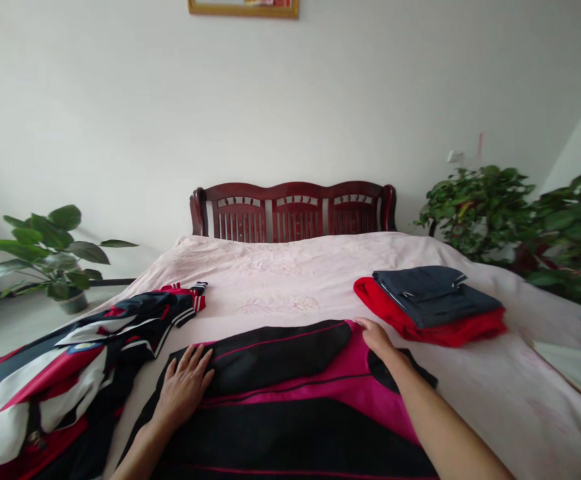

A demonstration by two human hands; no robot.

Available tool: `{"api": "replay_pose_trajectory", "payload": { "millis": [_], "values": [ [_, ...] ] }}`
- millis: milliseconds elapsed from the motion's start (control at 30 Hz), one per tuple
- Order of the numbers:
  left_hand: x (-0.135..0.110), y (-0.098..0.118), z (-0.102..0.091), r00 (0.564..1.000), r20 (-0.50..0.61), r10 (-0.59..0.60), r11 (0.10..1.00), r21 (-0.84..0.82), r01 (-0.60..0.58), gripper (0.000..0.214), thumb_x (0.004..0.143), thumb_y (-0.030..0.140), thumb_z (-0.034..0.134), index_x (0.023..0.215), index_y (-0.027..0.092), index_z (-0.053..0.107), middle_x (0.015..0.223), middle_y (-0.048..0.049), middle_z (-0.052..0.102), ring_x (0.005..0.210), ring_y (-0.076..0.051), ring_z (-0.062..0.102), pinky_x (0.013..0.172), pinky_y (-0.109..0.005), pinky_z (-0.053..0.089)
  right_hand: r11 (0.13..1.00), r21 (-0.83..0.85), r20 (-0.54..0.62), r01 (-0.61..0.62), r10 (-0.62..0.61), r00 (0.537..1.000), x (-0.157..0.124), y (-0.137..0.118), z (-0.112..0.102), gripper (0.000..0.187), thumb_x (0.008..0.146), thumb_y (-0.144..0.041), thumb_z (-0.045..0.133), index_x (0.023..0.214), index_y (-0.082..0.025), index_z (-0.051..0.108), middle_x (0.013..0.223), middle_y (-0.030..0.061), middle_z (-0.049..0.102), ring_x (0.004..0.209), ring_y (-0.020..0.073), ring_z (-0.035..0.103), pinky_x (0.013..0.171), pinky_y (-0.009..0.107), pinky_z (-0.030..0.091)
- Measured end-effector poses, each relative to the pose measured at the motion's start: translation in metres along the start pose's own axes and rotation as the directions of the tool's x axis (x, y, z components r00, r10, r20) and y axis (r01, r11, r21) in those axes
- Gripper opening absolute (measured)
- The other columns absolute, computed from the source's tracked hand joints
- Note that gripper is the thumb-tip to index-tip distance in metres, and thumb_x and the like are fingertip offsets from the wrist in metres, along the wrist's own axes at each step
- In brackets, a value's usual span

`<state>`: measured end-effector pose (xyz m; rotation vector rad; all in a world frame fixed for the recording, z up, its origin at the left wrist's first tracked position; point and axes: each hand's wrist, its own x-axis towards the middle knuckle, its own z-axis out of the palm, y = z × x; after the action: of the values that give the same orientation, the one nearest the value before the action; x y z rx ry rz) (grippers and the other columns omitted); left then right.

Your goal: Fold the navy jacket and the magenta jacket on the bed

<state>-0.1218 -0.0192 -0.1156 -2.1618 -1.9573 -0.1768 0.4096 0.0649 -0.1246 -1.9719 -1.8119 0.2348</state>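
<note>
A black and magenta jacket (280, 427) lies spread across the bed, its collar end toward the right. My left hand (188, 377) rests flat on the jacket's left part, fingers spread over the black fabric. At the magenta shoulder along the far edge, my right hand (374, 335) has its fingertips closed on the cloth. My right forearm crosses over the collar area and hides some of it. The near side of the jacket runs out of view at the bottom.
A loose heap of navy, white and red clothes (65, 373) lies at left. Folded dark blue trousers (438, 293) sit on a folded red garment (420, 331) at right. Beyond the pink bedsheet (280, 267) stands a wooden backrest (295, 212). Potted plants (55, 250) flank the bed.
</note>
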Motion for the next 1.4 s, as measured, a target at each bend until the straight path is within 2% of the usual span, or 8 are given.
{"api": "replay_pose_trajectory", "payload": {
  "millis": [200,400,700,867,1067,1200,1300,1400],
  "values": [
    [0.001,0.0,0.003,1.0,-0.026,-0.011,0.999,-0.033,0.011,0.05,0.094,0.036,0.045,0.143,0.027,0.054,0.155,-0.0029,0.045,0.149,-0.027,0.029,0.12,-0.052,0.021,0.996,0.022,0.045,0.089,-0.09,0.995,0.015,0.006,-0.011,0.066,0.07,-0.004,0.045,0.132,-0.018,0.063,0.129,0.006,0.068,0.121,0.0154,0.061,0.103,0.027,0.045],
    [0.001,-0.002,0.005,0.999,-0.04,-0.014,0.998,-0.054,0.012,0.05,0.095,0.036,0.044,0.143,0.028,0.054,0.155,-0.0021,0.046,0.149,-0.026,0.029,0.12,-0.052,0.02,0.985,-0.042,0.089,0.169,-0.165,0.982,0.028,-0.007,-0.015,0.049,0.068,-0.003,0.047,0.104,-0.023,0.073,0.109,0.0021,0.074,0.107,0.0158,0.064,0.092,0.024,0.046],
    [0.002,-0.005,0.003,1.0,-0.006,-0.024,0.994,-0.108,0.023,0.051,0.095,0.038,0.043,0.145,0.029,0.051,0.155,-0.0019,0.045,0.149,-0.025,0.028,0.12,-0.051,0.021,0.957,-0.259,-0.005,0.134,-0.14,0.99,0.015,0.0,-0.017,0.03,0.084,-0.009,0.043,0.101,-0.022,0.063,0.111,0.004,0.062,0.084,0.014,0.057,0.066,0.025,0.036],
    [0.002,-0.007,0.008,1.0,-0.021,-0.016,0.994,-0.11,0.014,0.051,0.095,0.038,0.042,0.145,0.029,0.051,0.155,-0.0021,0.045,0.149,-0.025,0.028,0.12,-0.051,0.021,0.923,-0.336,0.042,0.188,-0.185,0.982,0.013,-0.005,-0.028,0.032,0.087,-0.01,0.044,0.106,-0.023,0.066,0.113,0.0045,0.064,0.094,0.0167,0.06,0.076,0.027,0.041],
    [0.002,-0.007,0.011,0.999,-0.037,-0.011,0.996,-0.088,0.008,0.05,0.095,0.039,0.043,0.143,0.029,0.053,0.154,-0.0017,0.046,0.149,-0.026,0.029,0.12,-0.051,0.021,0.884,-0.374,0.038,0.281,-0.289,0.957,-0.001,-0.027,-0.035,0.06,0.085,-0.004,0.04,0.14,-0.025,0.05,0.131,0.0084,0.058,0.101,0.0186,0.062,0.086,0.029,0.045],
    [0.002,-0.007,0.007,1.0,-0.024,-0.019,0.996,-0.092,0.017,0.05,0.095,0.039,0.043,0.143,0.029,0.053,0.155,-0.0011,0.046,0.149,-0.026,0.029,0.121,-0.051,0.02,0.829,-0.363,0.137,0.426,-0.405,0.904,-0.01,-0.038,-0.033,0.049,0.083,-0.004,0.041,0.12,-0.025,0.064,0.123,0.0045,0.063,0.101,0.0174,0.063,0.085,0.027,0.046],
    [0.002,-0.006,0.003,1.0,-0.003,-0.02,0.995,-0.1,0.019,0.051,0.095,0.038,0.043,0.144,0.028,0.052,0.156,-0.0013,0.044,0.149,-0.026,0.027,0.12,-0.051,0.021,0.84,-0.37,0.129,0.397,-0.377,0.917,-0.015,-0.036,-0.031,0.039,0.089,-0.007,0.038,0.107,-0.023,0.069,0.114,0.0051,0.067,0.097,0.018,0.065,0.082,0.028,0.047],
    [0.001,-0.006,0.001,1.0,0.017,-0.016,0.995,-0.098,0.018,0.051,0.096,0.038,0.043,0.146,0.029,0.05,0.157,-0.0011,0.042,0.15,-0.026,0.027,0.12,-0.051,0.021,0.878,-0.321,0.086,0.356,-0.347,0.934,-0.023,-0.025,-0.027,0.041,0.091,-0.008,0.035,0.111,-0.023,0.068,0.114,0.0049,0.069,0.1,0.0182,0.065,0.086,0.029,0.048]
  ]
}}
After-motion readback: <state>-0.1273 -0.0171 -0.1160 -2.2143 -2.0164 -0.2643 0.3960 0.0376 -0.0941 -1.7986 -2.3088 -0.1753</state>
